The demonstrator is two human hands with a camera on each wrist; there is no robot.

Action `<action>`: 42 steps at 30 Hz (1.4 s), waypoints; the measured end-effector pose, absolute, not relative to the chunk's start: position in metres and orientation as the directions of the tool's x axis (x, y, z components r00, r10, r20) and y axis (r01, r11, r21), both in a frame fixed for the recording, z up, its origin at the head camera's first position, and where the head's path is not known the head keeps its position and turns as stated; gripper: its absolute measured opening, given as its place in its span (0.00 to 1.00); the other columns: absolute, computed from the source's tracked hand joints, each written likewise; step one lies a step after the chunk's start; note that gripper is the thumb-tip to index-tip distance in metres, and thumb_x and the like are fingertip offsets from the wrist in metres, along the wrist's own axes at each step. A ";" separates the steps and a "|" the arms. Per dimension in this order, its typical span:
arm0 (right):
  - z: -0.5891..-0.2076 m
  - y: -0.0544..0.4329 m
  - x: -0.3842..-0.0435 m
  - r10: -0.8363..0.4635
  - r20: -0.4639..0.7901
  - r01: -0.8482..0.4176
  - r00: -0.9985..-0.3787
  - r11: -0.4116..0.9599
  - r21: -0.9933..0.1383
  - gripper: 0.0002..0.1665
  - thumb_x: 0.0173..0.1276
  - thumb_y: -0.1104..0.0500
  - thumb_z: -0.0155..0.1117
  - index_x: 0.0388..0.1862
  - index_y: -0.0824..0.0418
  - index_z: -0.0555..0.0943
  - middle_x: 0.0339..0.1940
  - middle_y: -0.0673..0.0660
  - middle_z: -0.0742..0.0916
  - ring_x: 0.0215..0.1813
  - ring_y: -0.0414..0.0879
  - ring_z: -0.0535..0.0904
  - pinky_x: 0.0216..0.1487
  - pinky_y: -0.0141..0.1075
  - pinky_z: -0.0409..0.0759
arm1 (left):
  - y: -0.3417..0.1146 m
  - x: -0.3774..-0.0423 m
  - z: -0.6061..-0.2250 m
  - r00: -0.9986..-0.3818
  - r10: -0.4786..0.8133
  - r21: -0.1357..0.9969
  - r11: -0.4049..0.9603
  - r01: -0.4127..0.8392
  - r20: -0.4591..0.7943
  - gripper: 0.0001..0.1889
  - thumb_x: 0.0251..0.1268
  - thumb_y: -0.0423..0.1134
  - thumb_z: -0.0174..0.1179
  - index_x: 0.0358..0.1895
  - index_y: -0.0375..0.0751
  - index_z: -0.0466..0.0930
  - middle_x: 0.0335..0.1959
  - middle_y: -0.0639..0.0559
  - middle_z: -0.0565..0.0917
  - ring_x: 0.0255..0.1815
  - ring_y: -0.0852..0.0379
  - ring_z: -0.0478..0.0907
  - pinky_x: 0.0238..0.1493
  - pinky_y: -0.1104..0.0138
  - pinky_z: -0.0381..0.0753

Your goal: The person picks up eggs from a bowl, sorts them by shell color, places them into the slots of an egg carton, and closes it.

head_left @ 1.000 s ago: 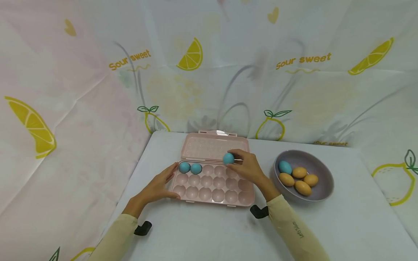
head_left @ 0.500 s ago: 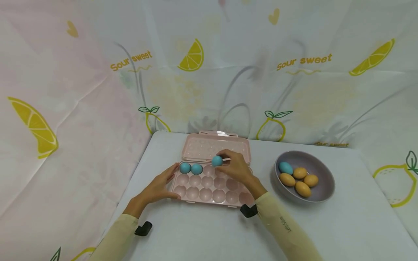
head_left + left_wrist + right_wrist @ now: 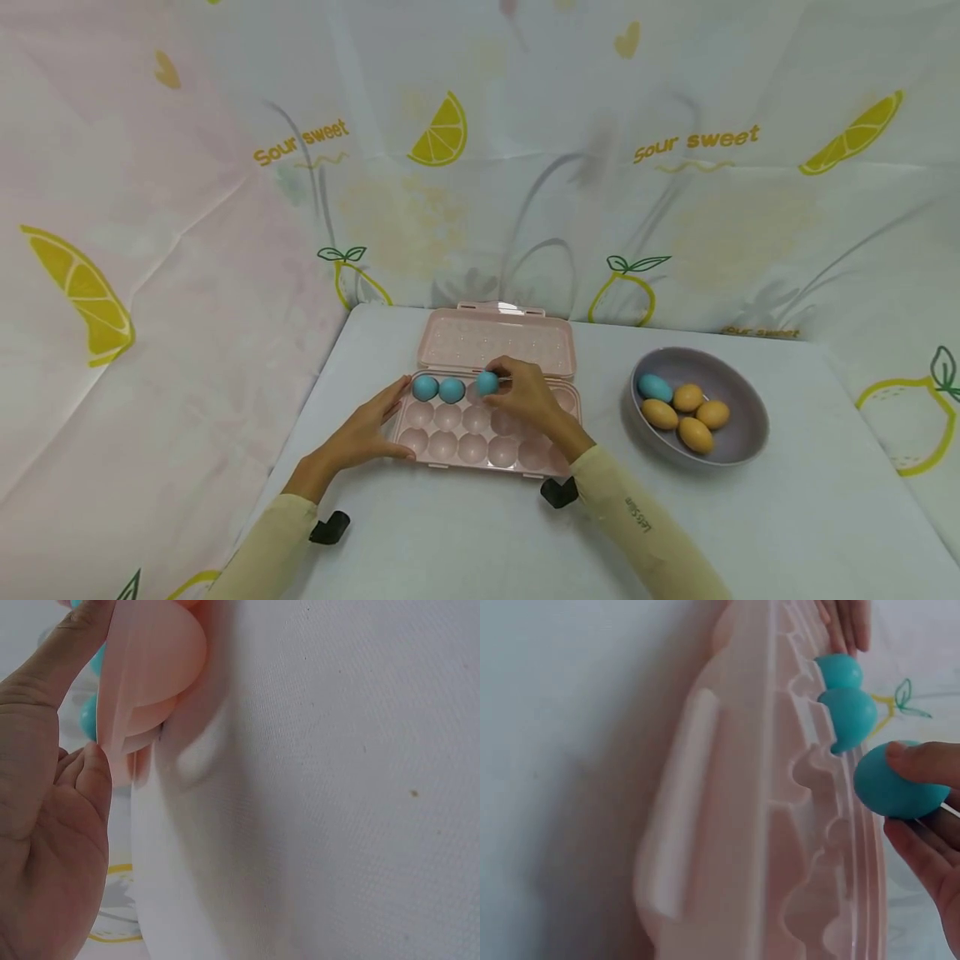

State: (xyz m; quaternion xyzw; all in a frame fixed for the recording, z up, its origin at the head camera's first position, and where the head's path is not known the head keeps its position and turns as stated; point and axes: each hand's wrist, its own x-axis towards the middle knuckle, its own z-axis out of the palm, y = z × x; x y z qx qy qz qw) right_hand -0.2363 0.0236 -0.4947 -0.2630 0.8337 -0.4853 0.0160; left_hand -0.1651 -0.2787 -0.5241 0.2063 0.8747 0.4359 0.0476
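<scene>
A pink egg box (image 3: 472,450) lies on the table with its lid (image 3: 495,337) folded back. My left hand (image 3: 360,427) holds its left end, thumb at the front corner and fingers at the back corner. Two blue eggs (image 3: 425,387) (image 3: 847,712) sit side by side in the back row. My right hand (image 3: 531,396) pinches another blue egg (image 3: 900,780) between thumb and fingers, close over the third cup of that row. In the right wrist view this egg is just above the tray's rim. The hand and forearm hide some cups on the right.
A grey-purple bowl (image 3: 742,442) stands to the right of the box, with one blue egg (image 3: 655,387) and several yellow-brown eggs (image 3: 696,435) in it. A white cloth covers the table (image 3: 450,533). Printed fabric (image 3: 517,208) hangs behind and at the left.
My right hand has moved left and down with the blue egg, from the lid's hinge side to the third back-row cup. My left hand stays at the box's left end.
</scene>
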 end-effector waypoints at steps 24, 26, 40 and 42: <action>-0.509 0.012 -0.232 -0.454 0.192 -0.424 -0.870 0.490 -0.761 0.26 0.56 0.64 0.76 0.54 0.59 0.79 0.48 0.52 0.81 0.48 0.45 0.83 0.51 0.32 0.84 | -0.282 -0.168 -0.528 -0.898 0.427 0.784 0.521 0.338 0.103 0.69 0.34 0.52 0.81 0.79 0.43 0.42 0.78 0.48 0.53 0.77 0.50 0.53 0.70 0.67 0.62; -0.510 0.011 -0.232 -0.458 0.193 -0.427 -0.868 0.490 -0.760 0.26 0.57 0.64 0.76 0.55 0.60 0.79 0.48 0.52 0.81 0.48 0.45 0.82 0.51 0.32 0.84 | -0.283 -0.168 -0.528 -0.898 0.428 0.794 0.510 0.332 0.101 0.69 0.33 0.53 0.81 0.79 0.44 0.42 0.78 0.51 0.52 0.77 0.52 0.52 0.70 0.68 0.61; -0.516 0.007 -0.233 -0.476 0.216 -0.474 -0.852 0.529 -0.704 0.24 0.58 0.63 0.75 0.56 0.59 0.82 0.50 0.51 0.81 0.47 0.41 0.80 0.51 0.29 0.83 | -0.277 -0.163 -0.517 -0.895 0.433 0.796 0.502 0.337 0.106 0.67 0.35 0.45 0.82 0.78 0.37 0.43 0.78 0.42 0.53 0.76 0.45 0.53 0.70 0.61 0.62; -0.516 0.006 -0.234 -0.481 0.215 -0.480 -0.850 0.538 -0.693 0.25 0.59 0.62 0.75 0.56 0.59 0.82 0.50 0.52 0.81 0.46 0.41 0.80 0.51 0.29 0.82 | -0.274 -0.160 -0.507 -0.895 0.434 0.801 0.498 0.331 0.100 0.66 0.36 0.41 0.82 0.77 0.34 0.44 0.77 0.39 0.53 0.76 0.43 0.53 0.70 0.59 0.62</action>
